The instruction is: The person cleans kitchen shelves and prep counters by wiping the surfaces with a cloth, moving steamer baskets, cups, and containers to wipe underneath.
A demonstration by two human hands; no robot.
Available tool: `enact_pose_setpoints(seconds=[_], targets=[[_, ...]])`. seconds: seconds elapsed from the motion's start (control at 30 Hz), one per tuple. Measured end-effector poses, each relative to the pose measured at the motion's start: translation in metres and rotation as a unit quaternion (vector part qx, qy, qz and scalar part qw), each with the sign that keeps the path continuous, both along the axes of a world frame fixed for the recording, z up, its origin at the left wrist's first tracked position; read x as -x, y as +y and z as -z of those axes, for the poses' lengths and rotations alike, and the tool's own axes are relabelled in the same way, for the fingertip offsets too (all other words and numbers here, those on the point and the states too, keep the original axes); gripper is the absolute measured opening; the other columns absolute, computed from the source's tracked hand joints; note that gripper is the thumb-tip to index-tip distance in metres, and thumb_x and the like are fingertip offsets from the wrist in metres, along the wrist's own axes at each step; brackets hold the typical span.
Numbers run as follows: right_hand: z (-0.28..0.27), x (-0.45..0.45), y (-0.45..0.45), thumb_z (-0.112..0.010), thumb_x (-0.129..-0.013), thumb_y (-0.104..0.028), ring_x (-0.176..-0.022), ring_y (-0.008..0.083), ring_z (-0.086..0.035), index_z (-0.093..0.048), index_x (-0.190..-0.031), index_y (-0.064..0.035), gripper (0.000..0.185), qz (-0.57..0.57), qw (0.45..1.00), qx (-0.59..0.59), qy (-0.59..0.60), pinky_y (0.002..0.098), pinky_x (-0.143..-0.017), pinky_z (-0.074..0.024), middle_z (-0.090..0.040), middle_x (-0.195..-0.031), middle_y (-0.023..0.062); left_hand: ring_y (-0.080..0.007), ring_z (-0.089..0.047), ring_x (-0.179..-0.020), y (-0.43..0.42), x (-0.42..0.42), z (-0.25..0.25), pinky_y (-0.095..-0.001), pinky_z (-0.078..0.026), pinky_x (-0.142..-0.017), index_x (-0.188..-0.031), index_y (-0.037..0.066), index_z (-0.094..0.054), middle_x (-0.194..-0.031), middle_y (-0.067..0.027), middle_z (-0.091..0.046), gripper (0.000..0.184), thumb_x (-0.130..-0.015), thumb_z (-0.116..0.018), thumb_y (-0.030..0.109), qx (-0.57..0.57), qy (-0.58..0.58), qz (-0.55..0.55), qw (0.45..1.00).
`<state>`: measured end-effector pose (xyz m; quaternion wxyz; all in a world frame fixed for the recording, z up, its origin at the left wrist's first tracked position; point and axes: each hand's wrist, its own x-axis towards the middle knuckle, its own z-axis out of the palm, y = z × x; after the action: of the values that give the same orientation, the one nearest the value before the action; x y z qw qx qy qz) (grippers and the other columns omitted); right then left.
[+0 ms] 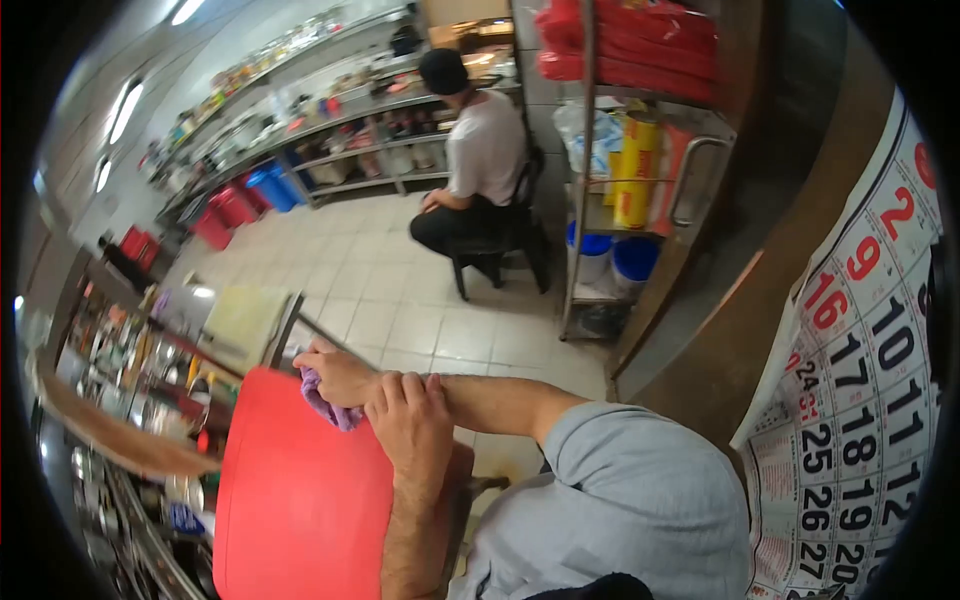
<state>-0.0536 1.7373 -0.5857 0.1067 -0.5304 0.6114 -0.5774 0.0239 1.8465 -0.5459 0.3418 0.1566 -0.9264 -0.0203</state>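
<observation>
My right hand [338, 375] reaches in from the right and is closed around a bunched purple cloth [338, 408]. The cloth hangs below the fingers, over the top edge of a smooth red panel [305, 485]. My left hand [410, 415] comes up from below, back of the hand showing. Its fingers are curled over my right wrist, and its thumb is hidden. The left forearm runs along the right side of the red panel.
A person [485, 150] sits on a dark chair on the tiled floor [400, 320]. To the right are a metal rack [590, 185] with yellow rolls and blue-lidded buckets, and a wall calendar [850, 370]. Kitchenware [130, 390] crowds the left side.
</observation>
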Motion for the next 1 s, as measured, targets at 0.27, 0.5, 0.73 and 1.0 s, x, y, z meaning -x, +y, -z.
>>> enact_pose_setpoints(seconds=[0.27,0.5,0.73,1.0], targets=[[0.013,0.247,0.052,-0.055,-0.066,0.000,-0.100,0.0375,-0.052,-0.058,-0.111,-0.0021,0.045,0.171,0.976,-0.128,0.032,0.0358,-0.091,-0.0434,-0.048,-0.110,0.0205,-0.0326,-0.049,-0.081,-0.016,0.209,0.003,-0.0421,-0.039,-0.072,-0.079,0.001,-0.054,-0.084,-0.0150,-0.051,0.021,-0.080,-0.065,0.019,-0.115,0.078,0.157,0.978],[0.042,0.321,0.017,-0.053,-0.069,0.002,-0.101,0.0367,-0.051,-0.056,-0.113,-0.0025,0.044,0.183,0.969,-0.166,0.024,0.0362,-0.090,-0.0440,-0.046,-0.112,0.0203,-0.0359,-0.049,-0.086,-0.063,0.280,0.033,-0.0423,-0.042,-0.075,-0.086,0.000,-0.055,-0.089,-0.0192,-0.053,0.021,-0.080,-0.065,0.018,-0.172,0.083,0.125,0.974],[0.080,0.328,-0.111,-0.049,-0.073,0.004,-0.104,0.0374,-0.053,-0.056,-0.114,-0.0088,0.044,0.052,0.959,-0.268,0.072,0.0400,-0.088,-0.0457,-0.046,-0.116,0.0167,-0.0294,-0.052,-0.088,-0.148,0.307,0.059,-0.0394,-0.042,-0.073,-0.085,0.003,-0.056,-0.088,-0.0133,-0.054,0.016,-0.083,-0.059,0.019,-0.199,0.064,0.008,0.978],[0.096,0.400,-0.232,-0.054,-0.073,-0.001,-0.102,0.0366,-0.052,-0.052,-0.118,-0.0043,0.045,-0.092,0.940,-0.308,0.117,0.0392,-0.084,-0.0459,-0.046,-0.111,0.0187,-0.0372,-0.050,-0.090,-0.277,0.376,0.067,-0.0446,-0.042,-0.079,-0.087,-0.002,-0.055,-0.091,-0.0204,-0.054,0.025,-0.080,-0.063,0.020,-0.276,0.081,-0.012,0.958]])
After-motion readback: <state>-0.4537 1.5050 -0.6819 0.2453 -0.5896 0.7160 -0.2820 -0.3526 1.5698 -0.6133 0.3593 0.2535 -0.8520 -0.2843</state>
